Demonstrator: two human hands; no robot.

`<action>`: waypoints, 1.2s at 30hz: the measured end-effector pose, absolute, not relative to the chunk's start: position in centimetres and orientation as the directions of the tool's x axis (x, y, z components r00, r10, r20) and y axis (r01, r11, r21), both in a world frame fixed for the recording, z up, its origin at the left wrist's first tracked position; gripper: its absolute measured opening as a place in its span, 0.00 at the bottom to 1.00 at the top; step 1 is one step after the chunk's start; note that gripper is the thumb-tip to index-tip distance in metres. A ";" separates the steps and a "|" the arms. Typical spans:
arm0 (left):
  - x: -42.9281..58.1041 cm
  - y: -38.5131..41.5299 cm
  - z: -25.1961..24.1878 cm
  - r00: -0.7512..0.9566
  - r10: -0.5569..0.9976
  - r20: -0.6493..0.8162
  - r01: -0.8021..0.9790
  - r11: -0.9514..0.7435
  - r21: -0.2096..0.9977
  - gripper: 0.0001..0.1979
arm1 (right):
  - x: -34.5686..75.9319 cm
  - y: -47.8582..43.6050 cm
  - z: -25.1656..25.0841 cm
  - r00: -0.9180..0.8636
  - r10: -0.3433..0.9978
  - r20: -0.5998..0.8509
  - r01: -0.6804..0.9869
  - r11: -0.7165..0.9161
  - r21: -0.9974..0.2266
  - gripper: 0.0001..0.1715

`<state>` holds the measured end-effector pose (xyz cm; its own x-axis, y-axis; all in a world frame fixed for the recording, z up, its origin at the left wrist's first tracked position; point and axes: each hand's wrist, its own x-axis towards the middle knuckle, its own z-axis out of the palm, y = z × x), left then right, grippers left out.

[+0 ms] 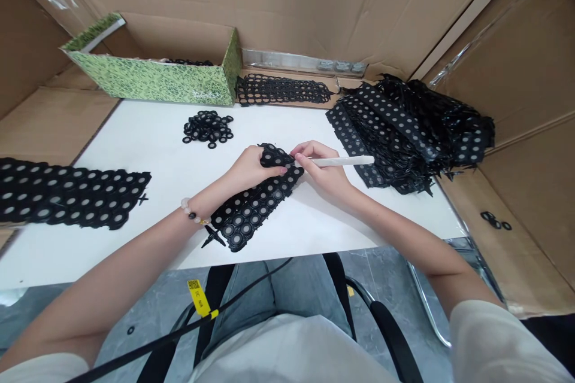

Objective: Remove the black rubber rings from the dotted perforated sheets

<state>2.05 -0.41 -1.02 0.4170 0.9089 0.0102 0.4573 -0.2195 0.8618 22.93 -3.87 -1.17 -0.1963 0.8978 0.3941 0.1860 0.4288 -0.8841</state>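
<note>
White table with black ring sheets, loose rings

Black perforated ring strip, slanting

Illumination is bright and even, consistent with diffuse light from above. The white table top sits close to overexposure. Soft, faint shadows lie beneath the left hand, the right hand and the white pen. Glare appears on the plastic film at the far side. Wide-angle distortion bows the table's near edge and the right cardboard wall. Focus remains sharp across the frame, including the black perforated sheets.
</note>
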 end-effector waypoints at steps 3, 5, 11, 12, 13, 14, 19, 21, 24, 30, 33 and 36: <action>2.1 -0.5 -0.8 0.410 0.912 0.015 0.422 -0.204 0.883 0.17 | 22.9 -4.0 -1.3 -0.175 0.900 0.399 0.181 0.428 -0.886 0.19; 2.1 -0.5 -0.6 0.407 0.913 0.019 0.407 -0.200 0.891 0.17 | 22.9 -4.0 -1.4 -0.169 0.898 0.406 0.168 0.432 -0.886 0.19; 2.0 -0.6 -0.4 0.417 0.909 -0.004 0.403 -0.181 0.897 0.19 | 23.0 -4.0 -1.3 -0.166 0.902 0.398 0.141 0.421 -0.896 0.19; 2.0 -0.6 -0.4 0.420 0.908 -0.006 0.406 -0.182 0.895 0.20 | 23.0 -4.1 -1.3 -0.167 0.903 0.396 0.136 0.419 -0.898 0.19; 2.0 -0.6 -0.5 0.422 0.907 -0.005 0.412 -0.186 0.892 0.20 | 22.9 -4.1 -1.3 -0.166 0.902 0.399 0.131 0.421 -0.898 0.19; 2.0 -0.6 -0.5 0.423 0.906 -0.002 0.419 -0.194 0.887 0.20 | 22.9 -4.1 -1.3 -0.161 0.901 0.404 0.126 0.424 -0.897 0.19; 2.0 -0.7 -0.4 0.450 0.892 0.040 0.445 -0.263 0.856 0.20 | 23.1 -4.0 -1.3 -0.161 0.886 0.434 0.148 0.457 -0.877 0.17; 2.1 -0.8 -0.3 0.454 0.890 0.045 0.460 -0.277 0.844 0.19 | 23.2 -3.9 -1.2 -0.192 0.871 0.452 0.169 0.483 -0.859 0.17; 2.3 -0.9 -0.2 0.470 0.881 0.064 0.462 -0.307 0.832 0.17 | 23.5 -3.7 -1.0 -0.247 0.842 0.480 0.242 0.533 -0.811 0.16; 2.4 -1.2 -0.6 0.496 0.864 0.093 0.440 -0.342 0.830 0.15 | 23.3 -3.5 -1.0 -0.330 0.740 0.586 0.386 0.672 -0.632 0.14; 2.4 -1.2 -0.8 0.485 0.870 0.090 0.465 -0.343 0.816 0.16 | 22.9 -3.9 -1.2 -0.335 0.743 0.579 0.434 0.667 -0.606 0.13; 2.4 -1.1 -0.7 0.485 0.870 0.090 0.487 -0.354 0.798 0.16 | 22.6 -4.3 -1.2 -0.321 0.757 0.569 0.450 0.651 -0.612 0.14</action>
<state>2.38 -1.15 -0.72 0.4854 0.8697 0.0896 0.4872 -0.3541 0.7983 22.60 -4.29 -1.23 -0.3214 0.7567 0.5693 0.4497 0.6510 -0.6115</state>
